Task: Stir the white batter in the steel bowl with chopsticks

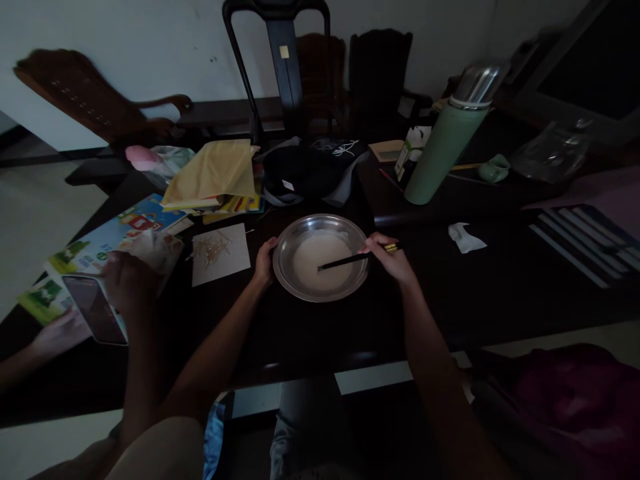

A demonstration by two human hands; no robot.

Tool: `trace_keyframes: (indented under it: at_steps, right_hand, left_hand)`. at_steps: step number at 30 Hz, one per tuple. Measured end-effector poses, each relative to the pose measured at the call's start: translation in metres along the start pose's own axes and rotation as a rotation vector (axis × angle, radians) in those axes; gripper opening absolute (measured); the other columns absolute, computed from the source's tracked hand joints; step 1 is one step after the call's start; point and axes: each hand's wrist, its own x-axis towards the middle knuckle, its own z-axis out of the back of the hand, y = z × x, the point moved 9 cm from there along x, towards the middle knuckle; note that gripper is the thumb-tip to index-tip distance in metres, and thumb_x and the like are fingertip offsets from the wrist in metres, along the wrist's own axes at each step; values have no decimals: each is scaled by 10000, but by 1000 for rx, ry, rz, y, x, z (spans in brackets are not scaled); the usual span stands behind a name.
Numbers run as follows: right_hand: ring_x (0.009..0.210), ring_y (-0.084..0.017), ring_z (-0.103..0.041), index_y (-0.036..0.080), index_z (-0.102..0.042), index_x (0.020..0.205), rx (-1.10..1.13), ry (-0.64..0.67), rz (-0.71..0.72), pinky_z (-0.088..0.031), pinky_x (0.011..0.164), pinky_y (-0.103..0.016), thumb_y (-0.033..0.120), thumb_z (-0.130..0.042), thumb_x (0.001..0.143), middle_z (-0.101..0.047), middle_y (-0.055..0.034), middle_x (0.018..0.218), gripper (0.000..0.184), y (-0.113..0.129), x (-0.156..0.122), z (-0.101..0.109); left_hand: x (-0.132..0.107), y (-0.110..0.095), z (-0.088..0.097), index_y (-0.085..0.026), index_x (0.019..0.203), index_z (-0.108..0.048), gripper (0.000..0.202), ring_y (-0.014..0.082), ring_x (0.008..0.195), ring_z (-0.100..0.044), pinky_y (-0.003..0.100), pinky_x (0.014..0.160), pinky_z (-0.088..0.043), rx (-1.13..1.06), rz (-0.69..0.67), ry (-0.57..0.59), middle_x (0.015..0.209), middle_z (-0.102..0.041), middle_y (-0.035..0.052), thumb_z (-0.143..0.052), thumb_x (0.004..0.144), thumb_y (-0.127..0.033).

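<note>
A wide metal basin (281, 270) stands on the dark table in front of me, with a pale, milky liquid (313, 257) in it. My left hand (265, 261) grips the basin's left rim. Dark chopsticks (347, 260) with gold-coloured ends are held in my right hand (389, 255) at the basin's right edge. Their tips dip into the liquid near its middle. Left of the basin, several thin pale sticks (213, 248) lie on a white sheet of paper (235, 265).
At the left, another person's hands are near a phone (95, 310) above colourful books (115, 233). A yellow bag (215, 175) and a black cloth bundle (310, 167) lie behind the basin. A green thermos (443, 153), crumpled tissue (466, 238) and striped folders (585, 243) are at right.
</note>
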Motion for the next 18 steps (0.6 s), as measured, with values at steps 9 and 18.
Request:
trace_keyframes:
  at_steps: [9,18]
  right_hand:
    - [656,-182,-627,246,-598,594,20,-177,-28,-508,723,-351,670,-595,854,-648,4,614,498,-1,-3,27]
    - [749,-193,-660,243,-635,661,-66,-85,29,-502,749,-351,673,-626,828,-714,-7,726,461,-1,4,8]
  left_hand:
    - [2,2,2,-192,545,-448,264,87,468,-371,227,469,-318,0,15,-25,523,-404,-44,-646,691,-286]
    - [0,1,0,-192,566,-449,280,89,467,-401,228,483,-343,8,29,-24,537,-417,-48,-649,736,-290]
